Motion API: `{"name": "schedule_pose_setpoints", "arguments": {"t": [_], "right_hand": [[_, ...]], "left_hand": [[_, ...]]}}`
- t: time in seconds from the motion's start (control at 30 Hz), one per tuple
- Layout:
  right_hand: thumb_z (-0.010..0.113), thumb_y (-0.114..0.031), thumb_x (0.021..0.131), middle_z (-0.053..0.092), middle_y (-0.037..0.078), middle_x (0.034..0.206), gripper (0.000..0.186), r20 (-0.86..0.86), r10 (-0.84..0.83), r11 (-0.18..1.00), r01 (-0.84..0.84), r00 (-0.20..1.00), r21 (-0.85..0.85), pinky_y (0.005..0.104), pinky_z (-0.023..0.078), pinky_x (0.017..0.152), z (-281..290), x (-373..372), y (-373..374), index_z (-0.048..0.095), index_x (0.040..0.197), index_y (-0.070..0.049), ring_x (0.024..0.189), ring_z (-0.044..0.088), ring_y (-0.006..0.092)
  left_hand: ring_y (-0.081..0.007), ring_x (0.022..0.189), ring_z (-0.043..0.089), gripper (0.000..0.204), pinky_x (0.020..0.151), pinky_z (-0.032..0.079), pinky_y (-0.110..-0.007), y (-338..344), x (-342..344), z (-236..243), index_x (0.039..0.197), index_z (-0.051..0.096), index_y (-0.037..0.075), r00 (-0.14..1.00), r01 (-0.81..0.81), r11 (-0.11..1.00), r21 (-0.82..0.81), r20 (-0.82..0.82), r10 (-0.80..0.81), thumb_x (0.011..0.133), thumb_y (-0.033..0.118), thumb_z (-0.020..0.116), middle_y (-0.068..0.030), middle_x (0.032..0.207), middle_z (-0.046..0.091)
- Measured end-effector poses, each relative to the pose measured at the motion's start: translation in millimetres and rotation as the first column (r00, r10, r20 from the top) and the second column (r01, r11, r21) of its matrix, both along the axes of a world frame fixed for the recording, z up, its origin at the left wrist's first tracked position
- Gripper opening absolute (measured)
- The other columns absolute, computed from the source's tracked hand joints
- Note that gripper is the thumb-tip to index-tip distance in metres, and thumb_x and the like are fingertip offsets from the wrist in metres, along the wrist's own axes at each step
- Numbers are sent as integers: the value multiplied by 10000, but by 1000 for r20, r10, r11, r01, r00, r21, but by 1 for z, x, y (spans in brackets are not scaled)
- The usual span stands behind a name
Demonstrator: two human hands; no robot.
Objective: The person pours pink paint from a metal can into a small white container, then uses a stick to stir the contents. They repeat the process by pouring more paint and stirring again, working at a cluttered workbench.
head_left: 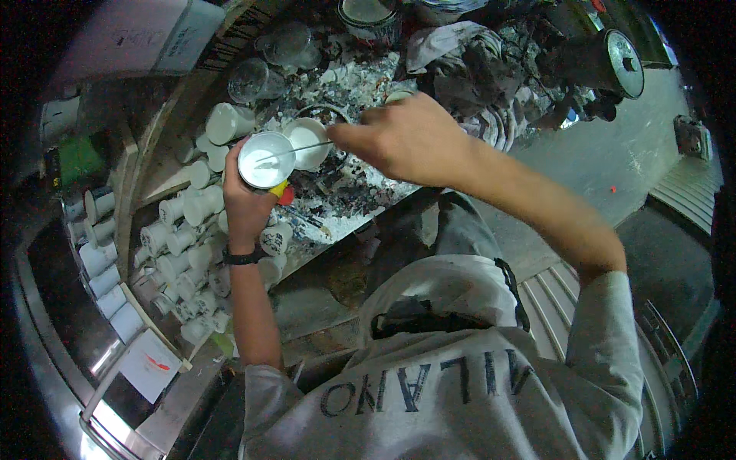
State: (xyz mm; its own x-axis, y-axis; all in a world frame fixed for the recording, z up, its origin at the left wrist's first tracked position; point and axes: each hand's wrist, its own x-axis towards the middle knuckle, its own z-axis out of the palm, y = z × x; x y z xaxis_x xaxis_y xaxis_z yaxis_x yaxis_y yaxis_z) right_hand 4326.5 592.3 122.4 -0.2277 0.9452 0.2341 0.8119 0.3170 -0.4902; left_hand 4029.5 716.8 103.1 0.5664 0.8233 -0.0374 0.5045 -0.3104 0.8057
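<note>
My left hand [244, 207] is wrapped round a white cup [264, 186] with glossy white paint inside, tilted so its mouth faces up toward me. In my right hand [414, 142], closed fingers grip a thin metal stirring rod [313, 146] that reaches left into the cup. The rod's tip is down by the paint. Just behind the held cup stands another white tub [320, 162] with pale contents, on a bench [360, 184] crusted with paint. A small yellow and red item [284, 193] shows beside my left hand; its kind is unclear.
Many white lidded jars [184, 238] crowd the left. Clear plastic cups [253, 80] and a paint can [369, 31] stand at the back. Stained rags [468, 73] lie behind my right hand, and a dark lidded can [621, 65] is at far right.
</note>
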Motion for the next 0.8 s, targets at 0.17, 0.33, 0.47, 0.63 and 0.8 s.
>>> {"name": "schedule_pose_setpoints", "arguments": {"t": [0.17,0.33,0.47,0.63,0.8], "right_hand": [[650,-241,884,730,155,744,195,148,181,970,-201,972,136,488,590,576,33,-34,34,745,975,-98,692,745,370],[681,-252,785,735,101,720,168,247,286,922,-336,926,194,445,601,598,48,-51,19,743,741,-103,667,739,328],[635,-237,871,669,74,787,259,358,259,828,-397,897,395,330,541,590,52,-46,29,710,1007,-30,731,704,216],[634,-253,855,663,64,780,231,363,404,820,-508,840,263,338,549,601,63,-46,30,703,942,-50,719,702,218],[638,-273,850,662,47,750,210,436,450,823,-551,780,136,354,566,602,78,-43,40,687,869,-69,711,707,220]], "left_hand": [[-229,1248,631,870,1080,514,-372,-8,0,-1,1476,455,17,971,-73,949,-308,194,138,686,-165,773,-122,1362,630],[-210,1242,623,879,1059,524,-356,-10,-8,13,1494,453,17,963,-86,902,-422,198,185,705,-60,832,-108,1379,615],[-204,1256,610,904,1074,513,-357,-15,-17,20,1519,427,11,974,95,941,-326,226,-20,727,48,861,-107,1386,602],[-236,1292,598,1003,1110,488,-391,-13,-28,22,1523,408,-4,978,154,961,-228,173,-116,677,214,900,-124,1427,582],[-264,1285,621,950,1102,494,-398,-19,-38,34,1525,401,-12,969,234,969,-75,102,-226,706,131,861,-149,1392,616]]}}
